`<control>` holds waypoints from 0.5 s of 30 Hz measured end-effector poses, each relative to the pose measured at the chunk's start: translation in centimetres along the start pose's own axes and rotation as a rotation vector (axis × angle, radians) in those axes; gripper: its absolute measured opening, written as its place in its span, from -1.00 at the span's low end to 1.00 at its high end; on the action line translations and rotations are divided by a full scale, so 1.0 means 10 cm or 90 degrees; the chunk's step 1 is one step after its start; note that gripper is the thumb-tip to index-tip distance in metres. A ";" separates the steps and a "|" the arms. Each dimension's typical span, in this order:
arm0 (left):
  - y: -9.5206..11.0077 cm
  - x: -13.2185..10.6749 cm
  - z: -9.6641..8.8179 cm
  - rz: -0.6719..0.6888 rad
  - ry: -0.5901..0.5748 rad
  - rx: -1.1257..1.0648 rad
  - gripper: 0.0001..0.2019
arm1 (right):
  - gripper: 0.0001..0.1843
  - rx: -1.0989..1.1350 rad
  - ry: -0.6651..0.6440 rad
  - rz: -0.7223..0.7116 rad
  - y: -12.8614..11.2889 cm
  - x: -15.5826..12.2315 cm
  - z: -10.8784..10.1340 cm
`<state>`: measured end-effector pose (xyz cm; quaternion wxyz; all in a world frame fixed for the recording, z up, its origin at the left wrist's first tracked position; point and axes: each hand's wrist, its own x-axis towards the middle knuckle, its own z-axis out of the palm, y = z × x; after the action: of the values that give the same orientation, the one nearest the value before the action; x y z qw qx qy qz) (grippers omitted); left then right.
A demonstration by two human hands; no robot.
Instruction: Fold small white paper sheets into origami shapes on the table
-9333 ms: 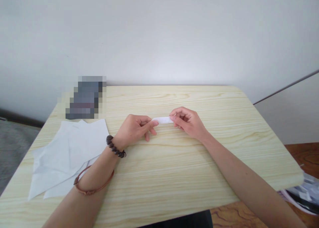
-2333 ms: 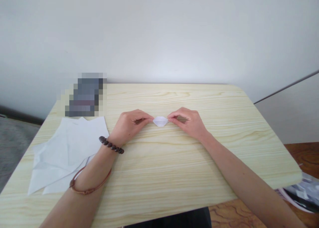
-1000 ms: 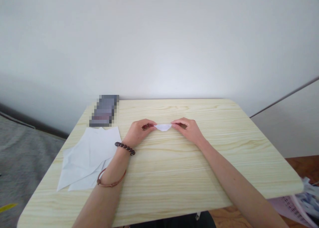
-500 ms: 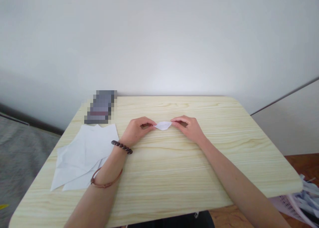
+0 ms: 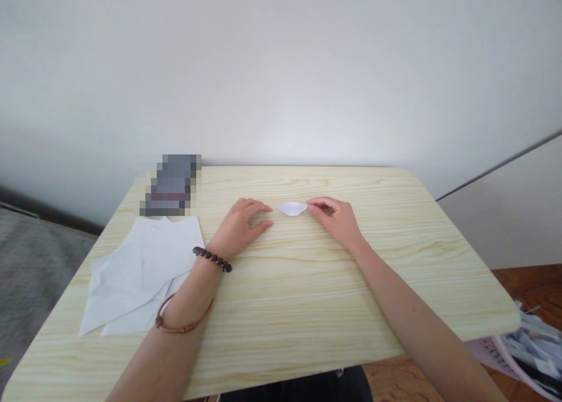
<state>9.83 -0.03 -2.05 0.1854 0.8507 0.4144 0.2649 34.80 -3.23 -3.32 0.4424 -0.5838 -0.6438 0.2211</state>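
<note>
A small folded piece of white paper [image 5: 291, 209], pointed at both ends, is above or on the middle of the table. My right hand [image 5: 336, 219] pinches its right tip between thumb and fingertips. Just off the left tip is my left hand [image 5: 241, 223], its thumb and fingers apart with nothing between them. A dark bead bracelet and a thin brown band circle my left wrist and forearm. Beside that arm lie several white paper sheets [image 5: 149, 256], overlapping and partly hidden by it.
The light wood-grain table [image 5: 298, 308] stands against a white wall [image 5: 298, 86]. At its back left is a pixelated dark rectangular thing [image 5: 171, 182]. A pink basket [image 5: 494, 355] with paper scraps [image 5: 538, 343] sits on the floor by the right front corner.
My left fingers have parted and let go of the paper's left tip. The paper, still in my right hand, has moved slightly up and right in view.
</note>
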 end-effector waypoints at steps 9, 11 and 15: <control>0.08 -0.02 0.09 0.046 -0.102 0.254 -0.56 | -0.73 -0.196 0.201 0.169 0.79 0.28 -1.19; 0.10 -0.02 0.10 0.041 -0.115 0.278 -0.54 | -0.74 -0.249 0.251 0.210 1.02 0.27 -1.46; 0.15 -0.04 0.12 0.039 -0.122 0.311 -0.49 | -0.75 -0.281 0.335 0.267 1.33 0.21 -1.80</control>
<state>11.26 -1.40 -2.32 0.0050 0.9036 0.4207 0.0807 57.21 -2.45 -4.11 0.4012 -0.8204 -0.4074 0.0062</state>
